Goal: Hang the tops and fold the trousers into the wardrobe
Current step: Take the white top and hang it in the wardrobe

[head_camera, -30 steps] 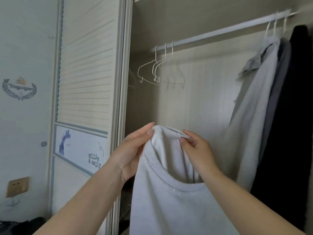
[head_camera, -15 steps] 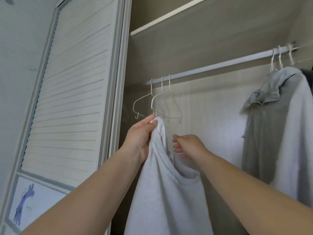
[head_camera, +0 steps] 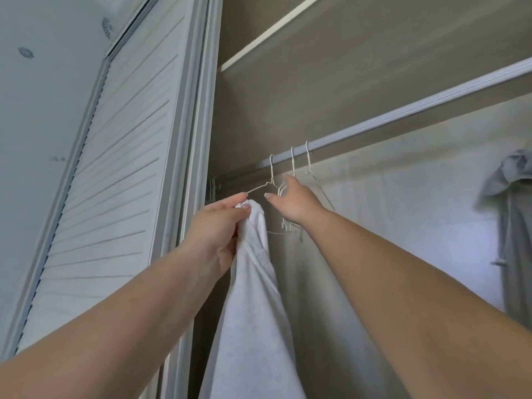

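Observation:
A white top [head_camera: 253, 306] hangs down from my left hand [head_camera: 216, 226], which pinches its neckline up inside the wardrobe. My right hand [head_camera: 293, 200] is raised with fingers spread among the three empty white wire hangers [head_camera: 272, 180] on the rail [head_camera: 403, 110]. Its fingers reach the hangers' necks; whether they touch the wire I cannot tell. The hangers' lower parts are partly hidden behind my right hand.
A louvred sliding door [head_camera: 109, 182] stands at the left of the opening. A shelf edge [head_camera: 273, 27] runs above the rail. A grey hooded garment [head_camera: 515, 226] hangs at the far right. The rail between hangers and garment is bare.
My right hand has let go of the top's neckline and risen to the empty hangers. My left hand has lifted the top higher. The view has tilted upward.

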`<action>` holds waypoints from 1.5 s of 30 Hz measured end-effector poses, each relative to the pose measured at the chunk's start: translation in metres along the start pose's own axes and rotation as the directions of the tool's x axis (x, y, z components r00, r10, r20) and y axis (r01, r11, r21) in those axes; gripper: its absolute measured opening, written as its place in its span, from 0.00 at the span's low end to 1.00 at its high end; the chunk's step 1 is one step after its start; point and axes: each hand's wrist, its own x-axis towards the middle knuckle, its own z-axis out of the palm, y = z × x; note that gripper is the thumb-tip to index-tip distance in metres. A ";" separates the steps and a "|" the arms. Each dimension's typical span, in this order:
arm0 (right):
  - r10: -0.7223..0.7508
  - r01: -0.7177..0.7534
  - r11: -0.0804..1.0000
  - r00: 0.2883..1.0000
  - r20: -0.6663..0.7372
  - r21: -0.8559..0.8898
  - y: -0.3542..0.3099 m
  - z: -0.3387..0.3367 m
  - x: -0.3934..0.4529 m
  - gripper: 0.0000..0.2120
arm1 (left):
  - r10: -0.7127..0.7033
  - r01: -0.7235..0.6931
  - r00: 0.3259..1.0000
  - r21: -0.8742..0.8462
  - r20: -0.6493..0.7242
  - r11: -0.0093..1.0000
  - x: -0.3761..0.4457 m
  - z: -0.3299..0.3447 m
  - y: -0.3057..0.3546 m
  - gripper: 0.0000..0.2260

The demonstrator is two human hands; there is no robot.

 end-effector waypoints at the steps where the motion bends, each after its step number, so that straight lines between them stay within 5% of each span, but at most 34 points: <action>1: -0.008 0.008 0.999 1.000 -0.016 -0.049 0.002 0.004 0.005 0.30 | 0.014 -0.014 1.000 0.012 0.001 1.000 0.004 -0.002 0.001 0.13; 7: -0.159 0.119 0.972 0.968 -0.193 -0.203 0.014 0.021 0.008 0.18 | 0.051 -0.051 0.999 0.036 0.000 0.998 0.016 -0.008 -0.002 0.13; 12: -0.143 0.113 0.988 0.927 -0.347 -0.104 0.018 0.019 -0.001 0.19 | 0.048 -0.047 0.999 0.047 -0.017 0.998 0.021 -0.009 -0.011 0.11; 21: -0.122 0.119 0.992 0.908 -0.400 -0.034 0.028 -0.027 -0.013 0.21 | 0.042 -0.042 0.999 0.069 -0.003 0.997 0.013 0.004 -0.017 0.10; 28: -0.019 -0.008 0.998 0.926 -0.377 -0.070 0.083 -0.094 -0.092 0.19 | 0.064 -0.082 0.996 0.309 0.069 0.947 -0.020 0.004 -0.028 0.09; 32: 0.055 -0.071 0.997 0.943 -0.328 -0.036 0.104 -0.122 -0.149 0.15 | 0.180 -0.264 0.963 0.580 0.199 0.770 -0.039 -0.002 -0.035 0.08; 35: 0.090 -0.091 0.996 0.949 -0.302 0.011 0.109 -0.142 -0.188 0.15 | 0.225 -0.417 0.908 0.730 0.352 0.541 -0.057 -0.004 -0.042 0.10; 41: 0.093 -0.104 0.993 0.980 -0.178 -0.055 0.095 -0.158 -0.241 0.11 | 0.044 -0.513 0.857 0.841 0.514 0.174 -0.093 -0.029 -0.061 0.15; 45: 0.112 -0.101 0.993 0.974 -0.197 0.068 0.080 -0.163 -0.276 0.10 | -0.149 -0.383 0.916 0.922 0.372 -0.054 -0.114 -0.058 -0.076 0.22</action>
